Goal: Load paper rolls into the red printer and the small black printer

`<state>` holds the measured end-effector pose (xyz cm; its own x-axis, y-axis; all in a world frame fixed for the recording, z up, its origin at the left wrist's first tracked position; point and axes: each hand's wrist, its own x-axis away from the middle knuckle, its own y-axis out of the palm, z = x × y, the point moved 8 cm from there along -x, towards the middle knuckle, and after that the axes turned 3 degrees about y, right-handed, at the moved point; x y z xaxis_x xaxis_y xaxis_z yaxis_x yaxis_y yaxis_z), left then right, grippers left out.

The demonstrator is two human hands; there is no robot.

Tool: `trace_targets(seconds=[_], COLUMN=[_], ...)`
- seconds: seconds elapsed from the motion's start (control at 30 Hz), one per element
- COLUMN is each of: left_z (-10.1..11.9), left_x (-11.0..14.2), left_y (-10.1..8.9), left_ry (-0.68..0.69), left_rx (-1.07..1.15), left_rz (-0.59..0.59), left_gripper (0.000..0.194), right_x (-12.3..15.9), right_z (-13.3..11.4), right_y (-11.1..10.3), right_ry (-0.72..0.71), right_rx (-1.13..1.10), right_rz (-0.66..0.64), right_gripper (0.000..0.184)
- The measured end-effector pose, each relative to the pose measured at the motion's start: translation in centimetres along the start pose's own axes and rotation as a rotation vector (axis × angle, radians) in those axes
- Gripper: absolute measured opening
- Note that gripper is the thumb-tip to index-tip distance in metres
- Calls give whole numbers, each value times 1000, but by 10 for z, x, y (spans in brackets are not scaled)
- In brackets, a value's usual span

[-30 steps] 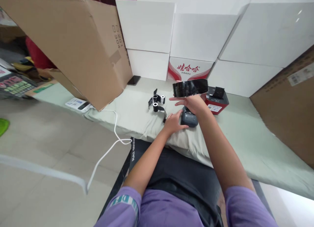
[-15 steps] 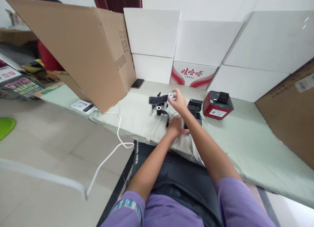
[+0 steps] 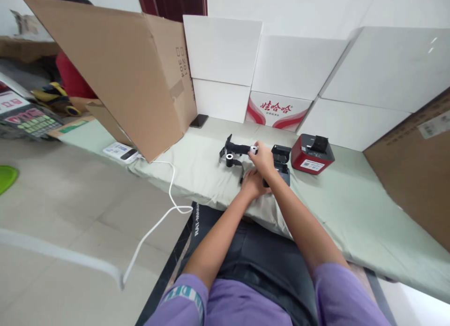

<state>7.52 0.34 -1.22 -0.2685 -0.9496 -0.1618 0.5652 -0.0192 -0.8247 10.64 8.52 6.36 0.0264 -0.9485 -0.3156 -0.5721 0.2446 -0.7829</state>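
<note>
My right hand pinches a small white paper roll just left of an open dark label printer on the pale green mat. My left hand rests closed against the printer's near left side, steadying it. A black paper roll with loose black strips lies to the left of my hands. A red printer stands to the right.
A large tilted cardboard box stands at the left, white boxes line the wall behind. A phone lies by the box. A white cable runs off the mat. More cardboard is at the right.
My right hand put down the long black strip, picked up the white roll and drew it toward the printer. The printer's lid is now open. My left hand stayed at the printer.
</note>
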Motion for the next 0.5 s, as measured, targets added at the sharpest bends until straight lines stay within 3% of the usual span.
trace_targets(seconds=[0.27,0.5], left_z=[0,3], left_x=[-1,0], left_y=[3,0], left_ry=[19,21], left_rx=[-20,-99], left_rz=[-8,-45], left_gripper=[70,55], right_x=[14,11], right_z=[6,-9], right_y=[5,32], right_ry=[-2,-56], right_rx=[114,226], right_rz=[-66,-159], right_gripper=[29,32])
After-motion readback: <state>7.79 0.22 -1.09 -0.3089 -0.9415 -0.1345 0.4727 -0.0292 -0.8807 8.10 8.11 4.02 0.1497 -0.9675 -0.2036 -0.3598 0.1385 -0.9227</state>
